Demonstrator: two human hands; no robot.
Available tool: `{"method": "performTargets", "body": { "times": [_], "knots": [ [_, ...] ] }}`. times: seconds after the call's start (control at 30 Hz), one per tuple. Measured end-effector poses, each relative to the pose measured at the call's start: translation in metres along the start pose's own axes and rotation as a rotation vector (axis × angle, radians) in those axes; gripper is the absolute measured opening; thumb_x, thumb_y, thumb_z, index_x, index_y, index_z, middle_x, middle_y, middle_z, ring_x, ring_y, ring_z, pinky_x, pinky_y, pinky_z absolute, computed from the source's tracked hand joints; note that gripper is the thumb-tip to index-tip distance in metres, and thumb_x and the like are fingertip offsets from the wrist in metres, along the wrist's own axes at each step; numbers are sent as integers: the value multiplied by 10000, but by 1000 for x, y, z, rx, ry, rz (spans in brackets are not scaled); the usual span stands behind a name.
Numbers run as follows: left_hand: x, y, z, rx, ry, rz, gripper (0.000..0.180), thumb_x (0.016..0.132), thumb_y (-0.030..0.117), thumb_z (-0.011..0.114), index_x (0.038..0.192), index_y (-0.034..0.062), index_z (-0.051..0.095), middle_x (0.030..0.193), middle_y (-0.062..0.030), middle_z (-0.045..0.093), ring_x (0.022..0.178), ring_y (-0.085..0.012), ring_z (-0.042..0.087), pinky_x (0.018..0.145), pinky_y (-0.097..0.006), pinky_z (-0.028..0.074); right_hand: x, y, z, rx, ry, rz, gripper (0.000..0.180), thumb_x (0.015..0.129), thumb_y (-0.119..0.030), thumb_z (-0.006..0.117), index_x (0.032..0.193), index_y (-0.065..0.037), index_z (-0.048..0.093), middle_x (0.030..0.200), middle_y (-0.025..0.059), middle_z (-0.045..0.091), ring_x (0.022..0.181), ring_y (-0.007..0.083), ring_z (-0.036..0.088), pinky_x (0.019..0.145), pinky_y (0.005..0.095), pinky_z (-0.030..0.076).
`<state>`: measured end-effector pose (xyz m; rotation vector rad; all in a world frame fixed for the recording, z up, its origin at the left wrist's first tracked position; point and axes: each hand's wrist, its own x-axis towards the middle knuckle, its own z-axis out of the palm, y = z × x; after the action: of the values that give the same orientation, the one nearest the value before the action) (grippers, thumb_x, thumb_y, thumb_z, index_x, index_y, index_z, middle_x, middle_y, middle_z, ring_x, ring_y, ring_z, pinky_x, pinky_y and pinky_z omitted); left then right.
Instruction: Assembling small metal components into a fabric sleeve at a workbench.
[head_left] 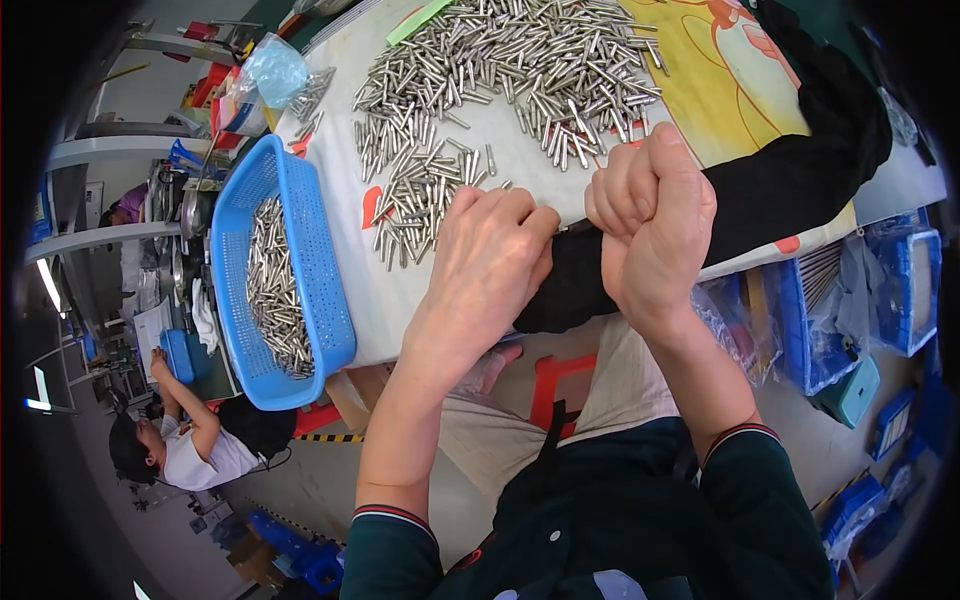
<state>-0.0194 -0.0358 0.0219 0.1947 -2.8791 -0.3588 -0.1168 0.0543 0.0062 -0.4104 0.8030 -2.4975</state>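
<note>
My left hand and my right hand are both clenched at the near edge of the table, knuckles almost touching. A dark thin piece shows between them at the table edge, and I cannot tell what it is. A black cloth runs from under my hands along the table's right side. Just beyond my left hand lies a loose heap of small silver metal pins, with a bigger pile further back.
A blue perforated plastic basket holding several pins stands at the table's left edge. A clear bag lies at the far left corner. Blue bins stand on the right. Another person sits lower left.
</note>
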Motion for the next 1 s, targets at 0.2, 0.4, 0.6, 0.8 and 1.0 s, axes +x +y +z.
{"method": "performTargets", "body": {
  "times": [0.2, 0.4, 0.6, 0.8, 1.0],
  "knots": [
    [0, -1, 0, 6, 1, 8, 135, 649, -1, 633, 772, 27, 584, 712, -74, 541, 690, -248, 543, 682, -341, 389, -1, -3, 4, -112, 36, 46, 450, 966, -249, 364, 549, -104, 279, 481, -16, 268, 423, 70, 173, 421, 253, 180],
    [-1, -1, 1, 5, 0, 12, 139, 649, 1, 634, 776, 27, 583, 715, -73, 542, 693, -251, 545, 680, -346, 393, -2, -2, 6, -119, 43, 35, 449, 966, -246, 362, 550, -101, 276, 484, -15, 270, 423, 72, 173, 422, 254, 181],
    [-1, -4, 2, -16, 9, 44, 137, 650, 7, 636, 775, 28, 584, 714, -69, 539, 688, -248, 542, 677, -345, 393, -3, 4, 10, -227, -12, -25, 439, 978, -222, 367, 567, -82, 302, 493, -15, 284, 428, 70, 197, 419, 252, 183],
    [0, -5, 4, -29, 34, 78, 124, 632, 1, 641, 712, 41, 554, 677, -62, 502, 674, -227, 531, 666, -336, 390, -6, 10, 7, -366, -88, -107, 429, 983, -206, 379, 581, -66, 324, 504, -12, 294, 438, 67, 216, 423, 252, 187],
    [-3, -6, 5, -21, 61, 59, 129, 641, -12, 635, 747, 31, 575, 701, -67, 535, 671, -236, 537, 661, -331, 391, -6, 1, -7, -77, -31, -24, 441, 975, -223, 366, 562, -85, 296, 483, -15, 276, 424, 66, 189, 417, 254, 178]
  ]
}}
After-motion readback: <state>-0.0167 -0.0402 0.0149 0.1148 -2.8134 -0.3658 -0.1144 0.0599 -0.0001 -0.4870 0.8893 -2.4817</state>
